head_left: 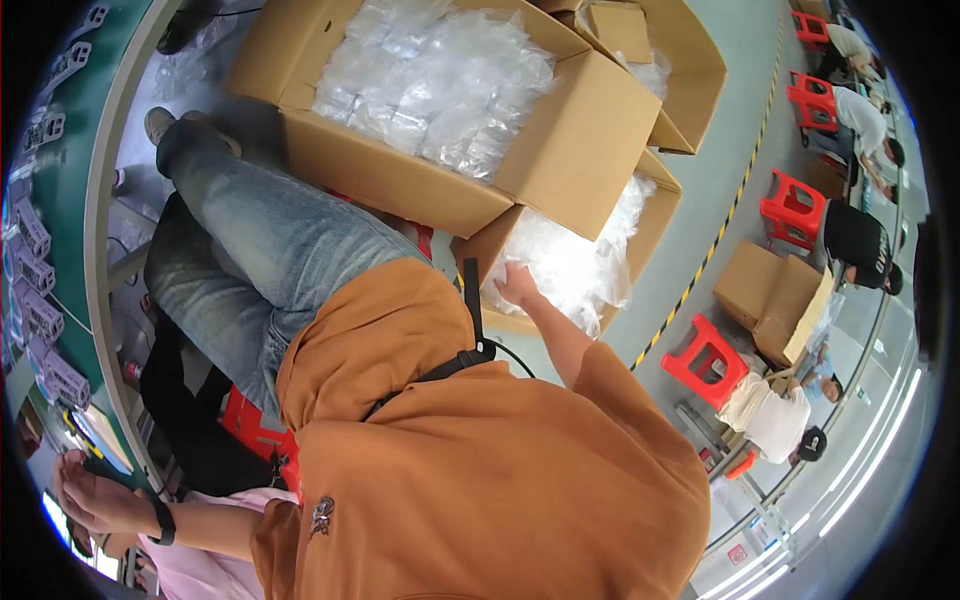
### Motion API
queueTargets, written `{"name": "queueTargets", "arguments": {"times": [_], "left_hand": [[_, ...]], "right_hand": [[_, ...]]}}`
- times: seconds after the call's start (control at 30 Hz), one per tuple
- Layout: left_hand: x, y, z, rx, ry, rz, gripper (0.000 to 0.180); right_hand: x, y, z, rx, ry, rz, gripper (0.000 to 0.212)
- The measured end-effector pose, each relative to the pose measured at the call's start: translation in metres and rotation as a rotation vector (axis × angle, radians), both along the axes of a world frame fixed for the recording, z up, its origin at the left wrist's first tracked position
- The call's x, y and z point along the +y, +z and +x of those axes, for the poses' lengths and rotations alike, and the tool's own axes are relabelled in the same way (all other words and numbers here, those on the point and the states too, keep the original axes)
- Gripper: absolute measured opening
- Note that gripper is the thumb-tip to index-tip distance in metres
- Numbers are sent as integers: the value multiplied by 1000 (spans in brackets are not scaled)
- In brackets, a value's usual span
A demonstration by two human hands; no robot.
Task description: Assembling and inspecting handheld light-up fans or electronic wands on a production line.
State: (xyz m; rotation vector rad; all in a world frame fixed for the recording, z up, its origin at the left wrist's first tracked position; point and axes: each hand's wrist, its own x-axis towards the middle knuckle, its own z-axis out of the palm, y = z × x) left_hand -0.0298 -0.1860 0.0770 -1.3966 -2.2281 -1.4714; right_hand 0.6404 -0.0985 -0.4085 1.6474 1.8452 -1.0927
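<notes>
My right hand [516, 286] reaches down into a cardboard box [640, 250] at my right side. Its fingers are bent against a clear plastic bag [560, 265] in a loose heap of such bags, and the fingertips are partly hidden there. Off to the left, my left hand [88, 495] hangs near the edge of a green worktable [70, 250], a dark band round its wrist. The left fingers are loosely curved and apart, with nothing visible in them.
A larger open box [400, 165] full of bagged items stands ahead, another box [690, 80] behind it. Small grey-white devices [45, 320] line the worktable. Beside me sits a person in pink [215, 560]. Red stools [705, 360] and seated people are across the striped floor line [715, 240].
</notes>
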Motion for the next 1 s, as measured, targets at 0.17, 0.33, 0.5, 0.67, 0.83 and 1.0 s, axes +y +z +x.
{"name": "queueTargets", "arguments": {"times": [0.17,0.33,0.5,0.67,0.83,1.0], "left_hand": [[-31,-11,-40,-57,15,-39,34],[-13,4,-21,-254,-40,-32,31],[20,-14,48,-200,-223,-56,35],[61,-50,105,-326,-392,-335,35],[100,-109,83,-573,-523,-825,34],[66,-173,47,-467,-266,-1220,42]], "right_hand": [[7,-96,0,-248,71,-317,61],[4,-127,17,-56,23,-275,62],[37,-101,19,-14,-6,-333,75],[45,56,-17,62,-793,-349,76],[58,107,14,-216,-118,69,40],[190,146,-66,303,-569,155,43]]}}
